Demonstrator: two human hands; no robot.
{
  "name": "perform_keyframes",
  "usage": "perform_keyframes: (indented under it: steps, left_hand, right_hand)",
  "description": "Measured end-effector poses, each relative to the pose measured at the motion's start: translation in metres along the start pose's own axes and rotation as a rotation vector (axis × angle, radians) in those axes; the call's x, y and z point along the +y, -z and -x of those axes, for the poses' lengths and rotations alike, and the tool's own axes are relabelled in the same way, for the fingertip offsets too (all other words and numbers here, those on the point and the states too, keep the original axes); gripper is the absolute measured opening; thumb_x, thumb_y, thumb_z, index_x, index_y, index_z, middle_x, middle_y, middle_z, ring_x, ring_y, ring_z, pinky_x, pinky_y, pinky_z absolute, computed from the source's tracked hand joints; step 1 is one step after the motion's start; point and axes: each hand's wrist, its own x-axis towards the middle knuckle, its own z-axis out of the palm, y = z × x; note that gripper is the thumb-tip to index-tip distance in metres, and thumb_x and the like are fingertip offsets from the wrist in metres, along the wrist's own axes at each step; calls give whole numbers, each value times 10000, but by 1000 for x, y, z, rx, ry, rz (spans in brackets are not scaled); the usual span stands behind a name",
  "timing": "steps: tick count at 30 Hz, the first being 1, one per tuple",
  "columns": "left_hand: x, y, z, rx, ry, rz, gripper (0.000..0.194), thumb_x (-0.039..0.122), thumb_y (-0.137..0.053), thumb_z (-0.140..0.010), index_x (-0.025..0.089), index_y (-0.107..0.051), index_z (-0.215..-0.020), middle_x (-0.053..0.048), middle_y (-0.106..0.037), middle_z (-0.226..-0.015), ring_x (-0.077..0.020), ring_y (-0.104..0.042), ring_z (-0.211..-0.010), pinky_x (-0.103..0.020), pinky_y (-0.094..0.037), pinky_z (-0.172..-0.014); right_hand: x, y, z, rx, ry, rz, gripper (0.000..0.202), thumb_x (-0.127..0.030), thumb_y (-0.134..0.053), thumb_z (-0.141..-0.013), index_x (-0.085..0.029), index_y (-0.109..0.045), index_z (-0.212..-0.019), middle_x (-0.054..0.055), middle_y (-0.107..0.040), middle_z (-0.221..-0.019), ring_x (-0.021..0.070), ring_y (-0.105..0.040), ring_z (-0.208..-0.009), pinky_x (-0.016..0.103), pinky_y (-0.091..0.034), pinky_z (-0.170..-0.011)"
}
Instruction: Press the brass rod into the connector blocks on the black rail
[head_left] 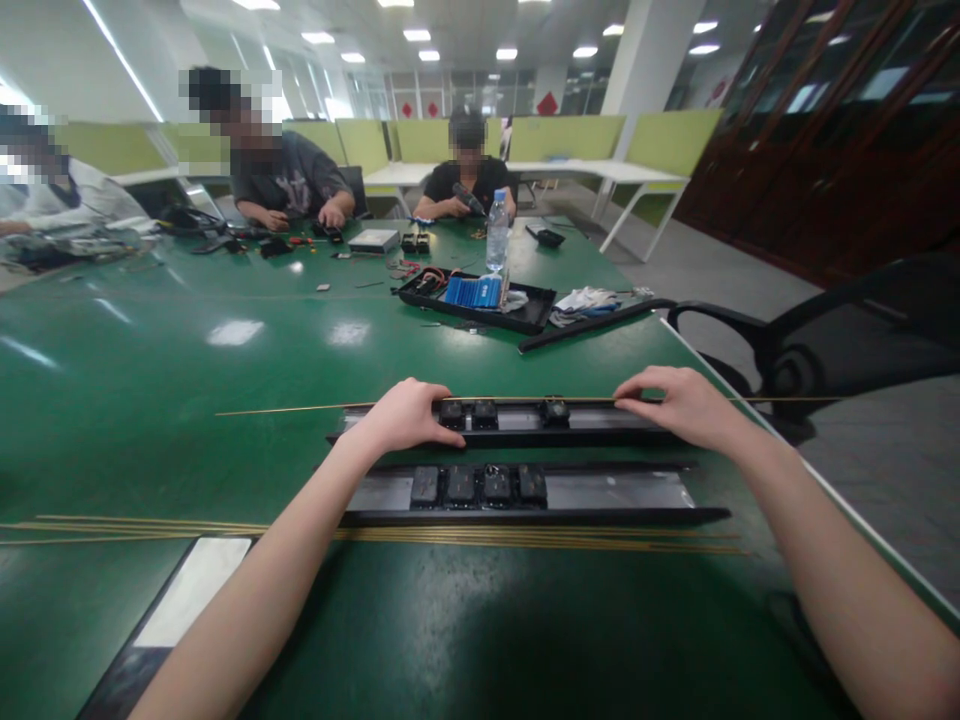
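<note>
While the thin, straight, brass-coloured rod (517, 399) runs along the far edge of the long black-rimmed metal channel (514, 418), the right hand (679, 400) pinches it narrowly between thumb and fingertips near the channel's right end. The left hand (409, 415) spans the channel with thumb and fingers wide apart, its fingertips by the rod and its thumb at the near rim, beside three square black blocks (484, 414). The rod reaches leftward beyond the left hand and rightward past the right wrist. Both forearms slant inward from the lower corners, palms facing roughly toward each other. Nearer the wearer, a second black-rimmed channel (600, 490) holds four square black blocks (496, 484) side by side, with loose brass-coloured rods (540, 538) along its near side on the glossy green worktop (150, 380).
</note>
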Motion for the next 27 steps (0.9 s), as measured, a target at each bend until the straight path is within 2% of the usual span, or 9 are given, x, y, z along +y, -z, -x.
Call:
perform_keyframes:
  steps: [7, 16, 27]
  left_hand:
    - [-2, -2, -1, -3, 8, 14, 598, 723, -739, -643, 209, -735, -949, -82, -776, -897, -272, -706, -836, -293, -436, -685]
    - [0, 1, 0, -5, 1, 16, 570, 727, -724, -651, 202, -711, -871, -62, -746, -802, -245, -675, -749, -283, -384, -617]
    - [-3, -3, -1, -11, -1, 28, 635, 720, -725, -660, 199, -732, -1024, -87, -779, -928, -272, -703, -841, -299, -446, -692]
  right_hand:
    - [-4, 11, 0, -50, -72, -28, 245, -470, -637, -866, -258, -759, -863, 44, -743, -879, 224, -672, -799, 370, -509, -762]
    - [0, 18, 3, -82, -131, -48, 236, -469, -647, -846, -267, -766, -874, 41, -750, -908, 238, -681, -838, 382, -502, -785]
    - [5, 23, 7, -80, -152, -19, 212, -441, -652, -836, -266, -768, -862, 35, -757, -884, 235, -681, -832, 374, -499, -795]
